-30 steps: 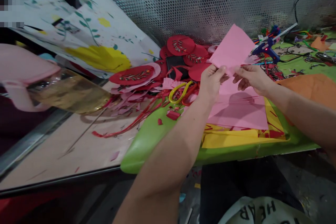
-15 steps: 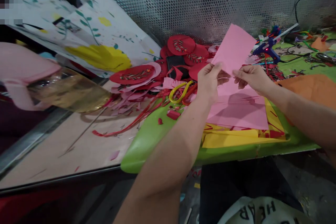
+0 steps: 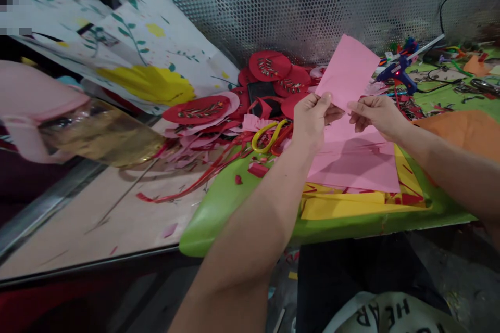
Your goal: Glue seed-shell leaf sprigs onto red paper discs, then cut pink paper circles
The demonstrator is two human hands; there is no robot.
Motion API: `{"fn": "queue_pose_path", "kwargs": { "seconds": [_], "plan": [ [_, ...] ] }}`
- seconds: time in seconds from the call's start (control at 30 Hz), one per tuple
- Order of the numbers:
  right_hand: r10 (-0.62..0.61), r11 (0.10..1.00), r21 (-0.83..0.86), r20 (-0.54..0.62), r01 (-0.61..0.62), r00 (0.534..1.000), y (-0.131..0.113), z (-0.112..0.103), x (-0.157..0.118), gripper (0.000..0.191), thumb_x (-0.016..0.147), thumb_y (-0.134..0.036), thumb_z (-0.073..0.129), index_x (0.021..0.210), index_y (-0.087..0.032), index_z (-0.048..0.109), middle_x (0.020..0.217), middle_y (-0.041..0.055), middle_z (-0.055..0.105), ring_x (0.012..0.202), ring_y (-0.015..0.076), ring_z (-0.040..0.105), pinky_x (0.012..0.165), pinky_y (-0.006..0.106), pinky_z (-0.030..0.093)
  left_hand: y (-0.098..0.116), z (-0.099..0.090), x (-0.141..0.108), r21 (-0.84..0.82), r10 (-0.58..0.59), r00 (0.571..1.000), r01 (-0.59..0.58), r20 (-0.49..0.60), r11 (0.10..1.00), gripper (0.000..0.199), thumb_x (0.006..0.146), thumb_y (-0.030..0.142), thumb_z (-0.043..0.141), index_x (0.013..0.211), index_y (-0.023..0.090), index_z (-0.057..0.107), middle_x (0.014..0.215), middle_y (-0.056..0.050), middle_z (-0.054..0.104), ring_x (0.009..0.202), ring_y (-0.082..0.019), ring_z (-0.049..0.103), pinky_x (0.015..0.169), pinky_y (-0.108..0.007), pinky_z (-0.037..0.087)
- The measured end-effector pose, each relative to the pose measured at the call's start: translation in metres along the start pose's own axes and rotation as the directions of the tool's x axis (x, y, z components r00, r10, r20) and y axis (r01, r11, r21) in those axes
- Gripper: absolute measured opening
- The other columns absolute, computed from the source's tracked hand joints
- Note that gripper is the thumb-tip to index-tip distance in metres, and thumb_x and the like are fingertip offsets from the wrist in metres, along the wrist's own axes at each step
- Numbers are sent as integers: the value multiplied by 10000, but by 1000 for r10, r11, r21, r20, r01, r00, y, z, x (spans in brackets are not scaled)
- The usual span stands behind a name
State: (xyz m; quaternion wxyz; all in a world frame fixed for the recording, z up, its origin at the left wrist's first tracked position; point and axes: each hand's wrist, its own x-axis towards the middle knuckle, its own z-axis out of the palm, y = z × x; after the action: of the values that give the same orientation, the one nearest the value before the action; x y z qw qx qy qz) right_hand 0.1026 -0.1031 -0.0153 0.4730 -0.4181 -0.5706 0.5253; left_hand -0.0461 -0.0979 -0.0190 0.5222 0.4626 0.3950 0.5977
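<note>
A pink sheet of paper (image 3: 347, 70) is held up and tilted between my two hands. My left hand (image 3: 312, 114) pinches its lower left corner between thumb and fingers. At the lower right corner my right hand (image 3: 371, 113) is closed on the same sheet. Beneath them lies a stack of pink paper (image 3: 355, 166), resting on yellow paper (image 3: 344, 205). Scissors (image 3: 269, 137) with yellow and red handles lie just left of my left hand. Some of my fingertips are hidden behind the sheet.
Red paper discs (image 3: 269, 66) with decorations are heaped at the back, among pink and red strips. A blue glue gun (image 3: 398, 74) with a lit red light is on the right. Orange paper (image 3: 464, 132) lies near my right forearm. A perforated metal panel (image 3: 312, 5) stands behind.
Almost nothing differs. The pink sheet has shifted very slightly to the left, still gripped by both hands.
</note>
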Motion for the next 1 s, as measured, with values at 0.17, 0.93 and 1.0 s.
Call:
{"fn": "queue_pose_path", "kwargs": {
  "seconds": [0.17, 0.93, 1.0],
  "plan": [
    [5, 1000, 1, 0, -5, 1000, 2, -1, 1, 417, 668, -485, 797, 592, -137, 580, 517, 2, 624, 369, 73, 540, 379, 188, 454, 0, 0, -1, 14, -3, 1000, 3, -3, 1000, 339, 725, 435, 758, 687, 207, 510, 625, 19, 640, 718, -159, 706, 658, -250, 579],
    [-88, 989, 106, -108, 99, 990, 4, 0, 3, 423, 624, -523, 804, 795, -172, 643, 669, 2, 661, 542, 94, 591, 514, 221, 541, -9, 3, 0, -28, 44, 994, -41, 99, 999, 284, 764, 306, 732, 615, 169, 532, 560, 44, 594, 537, -73, 593, 640, -219, 518],
    [-101, 986, 118, -131, 116, 986, 6, 0, 4, 409, 612, -507, 813, 773, -175, 637, 658, -7, 657, 546, 92, 584, 526, 226, 550, -9, 4, -1, -30, 22, 995, -19, 101, 999, 283, 766, 304, 731, 616, 168, 534, 554, 43, 592, 515, -68, 578, 623, -214, 512]
  ]
}}
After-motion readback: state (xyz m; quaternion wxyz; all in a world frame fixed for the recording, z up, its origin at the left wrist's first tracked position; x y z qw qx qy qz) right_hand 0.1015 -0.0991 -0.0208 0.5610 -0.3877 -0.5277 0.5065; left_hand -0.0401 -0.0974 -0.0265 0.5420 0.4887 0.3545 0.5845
